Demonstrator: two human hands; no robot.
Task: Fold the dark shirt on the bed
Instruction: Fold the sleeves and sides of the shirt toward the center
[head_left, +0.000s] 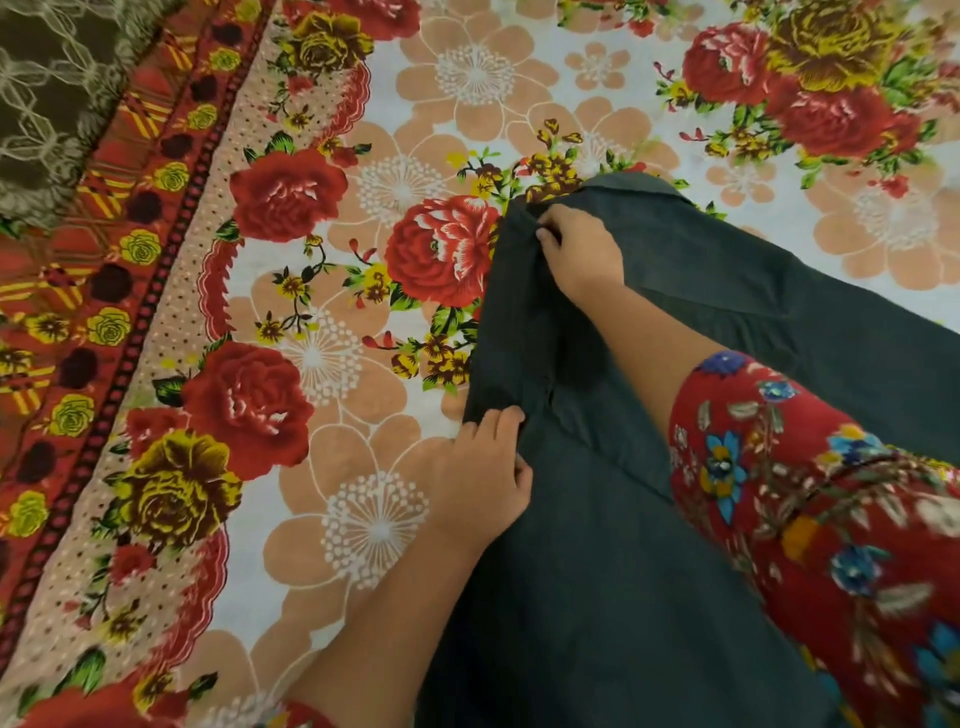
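My left hand (485, 470) pinches the near edge of the dark grey cotton shirt (597, 545), fingers curled into the cloth. My right hand (579, 254), beyond it, grips the same edge near the collar, closed on a fold. The shirt lies under both hands on the rose-printed floral bedsheet (363, 364), trailing rightward beneath my red flowered sleeve (810, 519).

Looked like a home bedroom: a bed (395, 597) spread with a rose-printed sheet (322, 364), red patterned border at left, and a brown patterned blanket (47, 104) at far left.
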